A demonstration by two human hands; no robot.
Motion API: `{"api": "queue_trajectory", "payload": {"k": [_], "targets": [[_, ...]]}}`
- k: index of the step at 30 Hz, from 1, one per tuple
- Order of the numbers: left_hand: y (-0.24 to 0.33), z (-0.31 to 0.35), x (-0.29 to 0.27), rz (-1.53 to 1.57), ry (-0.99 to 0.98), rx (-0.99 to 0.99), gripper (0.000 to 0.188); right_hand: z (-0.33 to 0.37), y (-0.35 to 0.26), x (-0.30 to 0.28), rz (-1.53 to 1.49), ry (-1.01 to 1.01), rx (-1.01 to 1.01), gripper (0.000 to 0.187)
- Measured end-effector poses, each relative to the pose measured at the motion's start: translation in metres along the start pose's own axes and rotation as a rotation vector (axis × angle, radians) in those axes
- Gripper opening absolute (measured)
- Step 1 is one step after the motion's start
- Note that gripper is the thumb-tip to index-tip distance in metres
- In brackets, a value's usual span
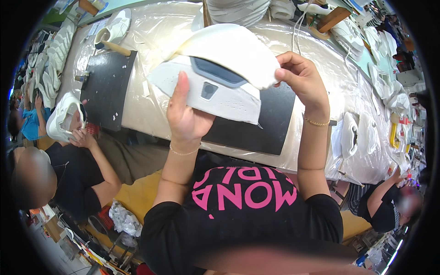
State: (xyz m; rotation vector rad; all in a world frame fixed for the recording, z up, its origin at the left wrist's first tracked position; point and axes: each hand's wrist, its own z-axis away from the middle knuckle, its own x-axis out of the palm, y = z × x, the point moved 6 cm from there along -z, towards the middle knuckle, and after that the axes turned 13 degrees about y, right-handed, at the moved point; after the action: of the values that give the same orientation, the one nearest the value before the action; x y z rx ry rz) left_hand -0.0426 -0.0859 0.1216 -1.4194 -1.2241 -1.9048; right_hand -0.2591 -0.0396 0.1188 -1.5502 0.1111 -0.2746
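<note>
A flat shoe upper piece [229, 103] is held up in front of me, above the table. Its lower panel is light grey, with a dark blue-grey curved inset and a small dark patch. Along its top a cream-white lining [224, 46] bulges out. My left hand [185, 112] supports the panel's left part, thumb on the face and fingers hidden behind. At the right end, my right hand [298, 75] pinches the lining's edge between thumb and fingers. Beneath the piece a black board [256, 133] lies on the plastic-covered table [142, 112].
Left of me lies another black board [107, 91] with a wooden-handled tool [117, 47] across its far edge. A white shoe [118, 26] stands beyond it. A co-worker at the left holds a white upper [56, 120]. Stacked white pieces [238, 11] stand at the back; more uppers [350, 133] lie right.
</note>
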Motion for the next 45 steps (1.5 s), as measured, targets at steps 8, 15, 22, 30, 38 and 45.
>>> {"api": "queue_trajectory", "payload": {"k": [8, 15, 22, 30, 38, 45], "targets": [[-0.014, -0.001, -0.001, -0.331, 0.095, -0.097, 0.041, -0.004, -0.073, 0.019, 0.448, 0.118, -0.667, 0.042], [-0.021, 0.009, -0.005, -0.991, 0.069, -0.162, 0.035, -0.017, -0.070, 0.086, 0.940, -0.129, -0.803, 0.019], [-0.014, 0.022, -0.033, -1.415, -0.050, -0.170, 0.030, -0.026, -0.023, 0.047, 0.460, -0.048, -0.250, 0.017], [-0.045, 0.047, -0.067, -1.363, -0.087, -0.220, 0.036, -0.011, 0.037, 0.029, 0.355, 0.236, 0.060, 0.022], [-0.071, 0.072, -0.073, -1.415, -0.265, -0.235, 0.064, 0.029, -0.007, 0.057, 0.808, -0.089, -0.430, 0.025], [-0.054, 0.064, -0.062, -0.632, 0.255, -0.364, 0.110, 0.045, -0.010, 0.077, 0.762, -0.380, -0.132, 0.025]]}}
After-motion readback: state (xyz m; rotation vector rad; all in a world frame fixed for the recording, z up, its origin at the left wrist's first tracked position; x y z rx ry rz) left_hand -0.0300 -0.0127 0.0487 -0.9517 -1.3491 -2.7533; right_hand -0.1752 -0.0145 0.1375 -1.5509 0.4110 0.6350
